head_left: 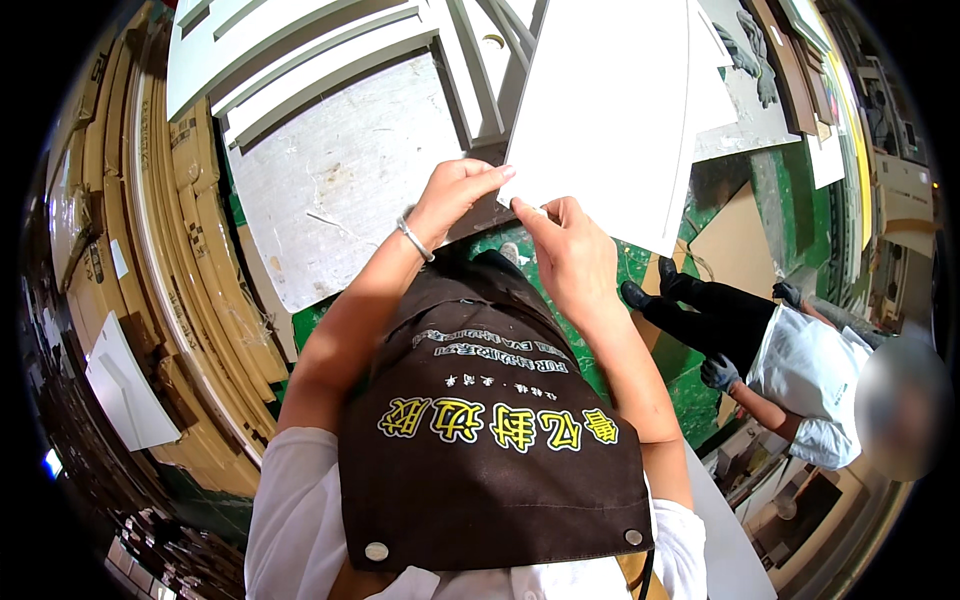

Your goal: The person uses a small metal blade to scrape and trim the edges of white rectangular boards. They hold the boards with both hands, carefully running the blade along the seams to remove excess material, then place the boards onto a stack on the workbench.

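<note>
A large white panel (pixel 605 110) lies in front of me, its near left corner reaching past the worktable's edge. At that corner my right hand (pixel 575 255) is closed, thumb and fingers pinching the panel's near edge. My left hand (pixel 450 200), with a bracelet on its wrist, is closed too. Its thumb and forefinger press together at the panel's left edge; anything small between them is hidden. Under and beside the panel stands a pale, scuffed worktable (pixel 345 180).
White slotted frame pieces (pixel 320 60) are piled at the far left of the table. Tall stacks of brown cardboard (pixel 195 220) line the left side. A co-worker in a light shirt (pixel 810 370) is at the right. Dark gloves (pixel 755 60) lie at the far right.
</note>
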{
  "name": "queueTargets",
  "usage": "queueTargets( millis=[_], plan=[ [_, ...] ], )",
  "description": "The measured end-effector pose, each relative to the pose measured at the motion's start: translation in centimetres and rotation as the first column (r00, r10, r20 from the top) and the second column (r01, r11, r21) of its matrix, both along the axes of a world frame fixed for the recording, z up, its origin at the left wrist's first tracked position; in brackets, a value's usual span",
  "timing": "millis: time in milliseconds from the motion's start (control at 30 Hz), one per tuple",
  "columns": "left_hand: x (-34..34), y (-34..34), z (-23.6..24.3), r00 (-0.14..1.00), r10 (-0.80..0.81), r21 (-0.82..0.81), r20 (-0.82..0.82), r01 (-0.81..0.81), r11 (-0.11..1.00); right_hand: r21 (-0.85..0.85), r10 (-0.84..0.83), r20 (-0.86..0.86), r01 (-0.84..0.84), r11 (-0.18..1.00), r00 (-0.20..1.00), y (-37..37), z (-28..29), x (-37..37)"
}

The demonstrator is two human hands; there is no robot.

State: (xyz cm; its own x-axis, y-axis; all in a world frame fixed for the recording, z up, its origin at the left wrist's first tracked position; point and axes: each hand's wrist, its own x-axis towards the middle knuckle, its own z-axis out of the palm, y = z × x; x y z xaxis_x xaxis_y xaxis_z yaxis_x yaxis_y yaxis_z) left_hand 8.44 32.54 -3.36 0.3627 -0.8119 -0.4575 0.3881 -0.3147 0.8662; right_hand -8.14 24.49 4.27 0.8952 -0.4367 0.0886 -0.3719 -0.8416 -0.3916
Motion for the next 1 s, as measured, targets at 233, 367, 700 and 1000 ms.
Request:
queueTargets(
  millis=[233, 367, 700, 1000],
  plan=[
    [0.1, -0.3, -0.6, 0.998, 0.062, -0.04, 0.007, -0.062, 0.997, -0.013, 0.055, -0.031, -0.056, 0.998, 0.998, -0.8, 1.3, 0.6],
    [0.2, -0.2, -0.5, 0.999, 0.017, -0.049, 0.028, -0.015, 0.999, 0.006, 0.071, -0.037, -0.071, 0.997, 0.997, -1.4, 1.2, 0.5],
    [-0.1, -0.3, -0.4, 0.999, 0.03, -0.05, 0.014, -0.03, 0.998, 0.291, 0.026, -0.036, -0.014, 0.957, 0.999, -2.6, 1.9, -0.6],
    [0.1, -0.3, -1.2, 1.0, 0.003, -0.04, 0.025, -0.002, 0.999, 0.252, 0.006, 0.034, -0.014, 0.968, 0.999, -2.2, 0.5, -0.1]
  ],
)
